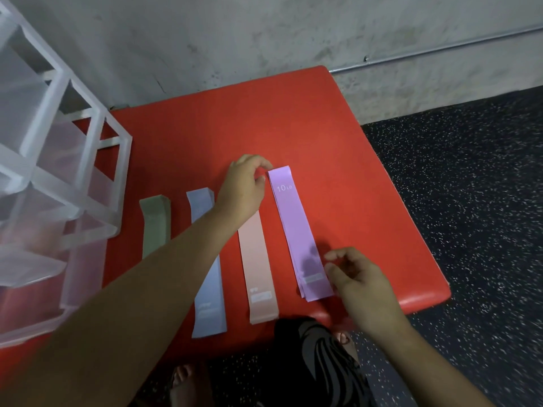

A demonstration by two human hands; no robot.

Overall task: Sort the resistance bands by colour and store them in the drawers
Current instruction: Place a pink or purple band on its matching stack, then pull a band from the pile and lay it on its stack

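Note:
Four stacks of resistance bands lie side by side on a red surface (338, 160): green (154, 224), blue (209, 301), pink (258, 274) and purple (296, 227), the last marked "10 LB". My left hand (245, 188) hovers at the far end of the purple stack, thumb and fingers curled close to its corner, and covers the top of the pink stack. My right hand (357, 277) sits at the near right edge of the purple stack, fingers loosely curled and touching it. Neither hand lifts a band. My left forearm crosses the blue and green stacks.
A translucent white drawer unit (53, 160) stands on the left of the red surface, with several compartments. A grey wall runs behind. Dark speckled floor (470, 201) lies to the right and in front, where my feet and dark clothing show.

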